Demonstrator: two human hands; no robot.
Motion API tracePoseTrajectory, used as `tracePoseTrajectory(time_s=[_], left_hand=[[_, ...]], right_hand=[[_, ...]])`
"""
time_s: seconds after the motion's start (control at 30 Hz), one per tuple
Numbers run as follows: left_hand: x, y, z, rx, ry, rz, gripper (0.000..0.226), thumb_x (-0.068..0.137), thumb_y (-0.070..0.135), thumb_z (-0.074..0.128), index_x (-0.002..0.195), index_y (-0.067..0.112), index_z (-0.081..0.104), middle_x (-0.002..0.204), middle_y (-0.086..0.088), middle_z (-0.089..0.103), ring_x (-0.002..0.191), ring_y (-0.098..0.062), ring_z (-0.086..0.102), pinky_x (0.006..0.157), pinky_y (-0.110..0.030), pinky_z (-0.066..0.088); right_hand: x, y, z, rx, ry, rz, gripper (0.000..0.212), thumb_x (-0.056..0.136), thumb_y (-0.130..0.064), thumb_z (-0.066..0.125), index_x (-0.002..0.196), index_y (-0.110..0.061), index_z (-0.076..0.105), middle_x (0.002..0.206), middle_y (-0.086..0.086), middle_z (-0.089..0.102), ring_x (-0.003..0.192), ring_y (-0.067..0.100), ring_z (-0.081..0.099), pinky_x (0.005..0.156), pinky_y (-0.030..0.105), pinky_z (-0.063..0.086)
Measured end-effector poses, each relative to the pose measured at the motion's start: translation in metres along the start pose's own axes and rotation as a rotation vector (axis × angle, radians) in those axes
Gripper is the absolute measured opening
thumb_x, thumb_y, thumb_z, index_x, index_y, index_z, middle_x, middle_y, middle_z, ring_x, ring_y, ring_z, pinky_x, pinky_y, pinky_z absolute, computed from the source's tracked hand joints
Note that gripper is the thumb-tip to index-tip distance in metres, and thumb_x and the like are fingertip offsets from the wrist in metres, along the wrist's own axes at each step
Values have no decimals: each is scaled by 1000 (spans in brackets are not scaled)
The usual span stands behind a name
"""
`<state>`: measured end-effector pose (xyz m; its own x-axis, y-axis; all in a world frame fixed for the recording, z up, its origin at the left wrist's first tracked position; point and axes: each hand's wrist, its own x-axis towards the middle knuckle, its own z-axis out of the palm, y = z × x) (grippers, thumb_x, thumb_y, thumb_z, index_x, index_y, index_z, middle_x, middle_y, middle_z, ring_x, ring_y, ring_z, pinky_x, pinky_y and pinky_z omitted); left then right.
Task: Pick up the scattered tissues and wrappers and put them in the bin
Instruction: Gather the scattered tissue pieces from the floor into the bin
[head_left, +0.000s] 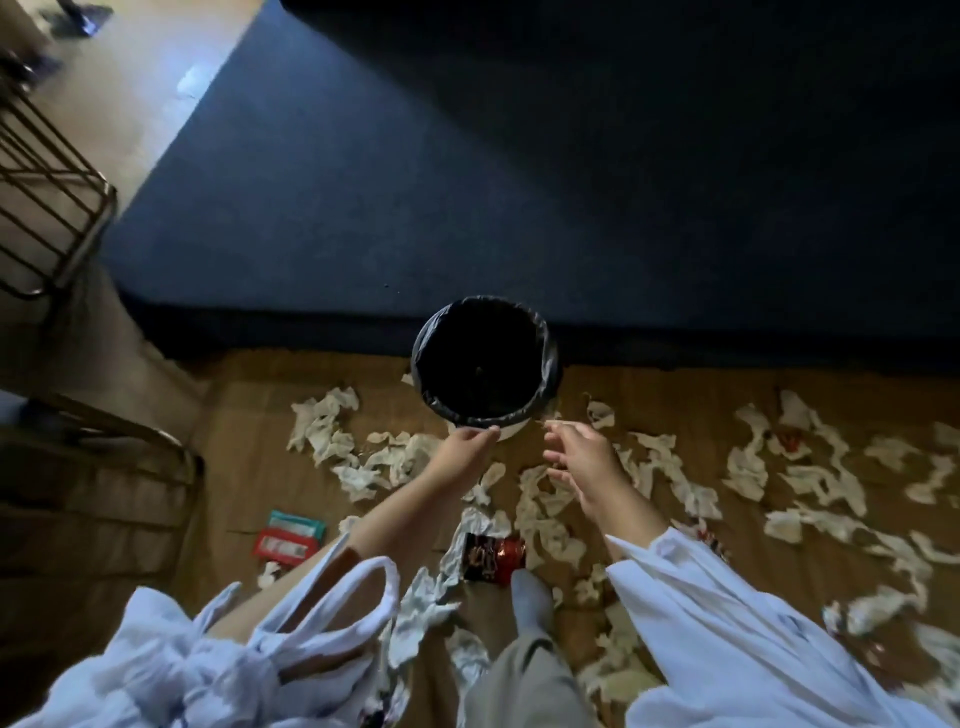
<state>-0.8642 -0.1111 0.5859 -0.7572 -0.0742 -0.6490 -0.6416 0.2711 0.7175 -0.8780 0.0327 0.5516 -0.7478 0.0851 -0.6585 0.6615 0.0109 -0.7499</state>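
A round white bin (511, 430) with a black liner stands on the brown floor against a dark blue bed. My left hand (465, 449) grips the bin's near rim, fingertips curled over its edge. My right hand (582, 462) hovers just right of the rim, fingers loosely spread and holding nothing that I can make out. Several crumpled white tissues (324, 423) lie scattered around the bin and under both arms. A red and black wrapper (493, 558) lies near my foot. A red and teal packet (291, 535) lies to the left.
The dark blue bed (571, 182) fills the far side. A metal wire rack (47, 208) stands at the left and dark furniture (93, 493) sits below it. More tissues (810, 467) cover the floor to the right. My socked foot (530, 597) stands among them.
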Motion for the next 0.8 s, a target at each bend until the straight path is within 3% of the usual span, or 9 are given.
tracePoseTrajectory(time_s=[0.13,0.23,0.3,0.37,0.47,0.63,0.7,0.8], left_hand=[[-102,-18,3,210,-43,112,36,95,29,48,110,-1,61,94,-20,63,70,-17,51,62,-27,41],[-169,-30,9,312,-83,168,33,95,32,49,113,6,59,101,-7,60,88,-16,54,70,-28,45],[-208,-40,16,370,-141,195,32,95,33,48,115,9,57,108,-4,59,91,-14,54,66,-22,42],[-238,-52,23,417,-178,198,33,95,33,47,117,11,56,111,-6,60,90,-13,54,64,-20,43],[-274,-67,40,495,-214,188,33,95,33,47,117,10,56,115,-10,62,94,-16,57,79,-27,48],[-328,-83,81,615,-291,278,35,95,25,48,123,6,54,127,-14,56,112,-25,54,94,-30,41],[-348,-87,100,680,-303,306,36,96,26,47,126,8,51,130,-13,53,112,-24,53,91,-29,42],[-379,-97,136,768,-312,356,34,98,26,43,128,12,50,125,-4,53,104,-15,53,83,-22,45]], right_hand=[[-114,20,-27,47,58,-67,25,98,-17,41,114,-6,55,121,21,55,96,26,53,64,26,43],[-191,42,-47,140,105,-49,23,98,-19,39,111,-9,56,109,12,56,96,24,53,69,28,45],[-232,61,-60,126,139,-28,24,98,-21,39,111,-11,57,107,7,57,97,23,55,75,31,47],[-266,79,-74,92,173,-38,24,98,-21,40,111,-10,57,104,6,57,94,20,55,72,29,47],[-308,104,-97,22,213,-65,23,98,-17,40,110,-8,57,101,7,56,84,15,51,60,21,39],[-357,154,-143,-132,235,-90,23,96,-15,45,111,-3,58,103,8,57,91,16,52,68,23,40],[-371,173,-163,-173,231,-86,21,96,-15,45,109,-5,58,103,10,58,85,15,52,64,19,40],[-395,204,-197,-244,212,-86,24,96,-14,45,112,-3,57,105,10,58,92,17,51,62,12,37]])
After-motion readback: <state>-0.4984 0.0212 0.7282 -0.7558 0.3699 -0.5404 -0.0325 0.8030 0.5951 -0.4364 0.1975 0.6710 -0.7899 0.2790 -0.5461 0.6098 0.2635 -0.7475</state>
